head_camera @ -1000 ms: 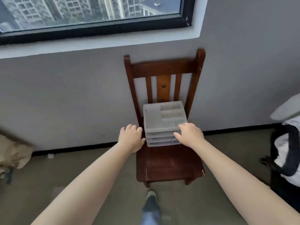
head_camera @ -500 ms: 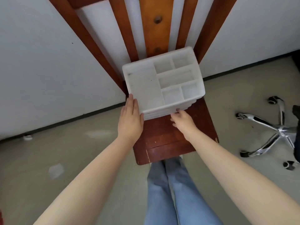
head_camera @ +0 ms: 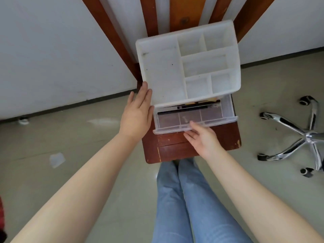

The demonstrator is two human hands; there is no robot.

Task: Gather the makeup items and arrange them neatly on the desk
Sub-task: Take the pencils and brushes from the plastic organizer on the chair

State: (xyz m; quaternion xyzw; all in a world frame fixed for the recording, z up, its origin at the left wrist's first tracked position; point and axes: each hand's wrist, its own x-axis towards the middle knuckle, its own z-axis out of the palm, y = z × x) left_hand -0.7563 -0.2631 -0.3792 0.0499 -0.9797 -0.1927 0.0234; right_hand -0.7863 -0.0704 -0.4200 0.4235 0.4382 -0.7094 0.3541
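Observation:
A white plastic makeup organizer with empty top compartments sits on a brown wooden chair. Its clear top drawer is pulled out toward me. Inside lie dark, slim makeup items, partly hidden under the organizer's top. My left hand rests flat with straight fingers against the organizer's left side. My right hand pinches the drawer's front lip, thumb on top and fingers below.
The chair stands against a white wall. A chrome office-chair base with castors spreads over the floor to the right. My jeans-clad legs are just in front of the chair seat. A pale scrap lies on the floor at left.
I have moved close to the chair and looked down. My left hand went flat against the organizer's side, and my right hand pulled the top drawer out toward me.

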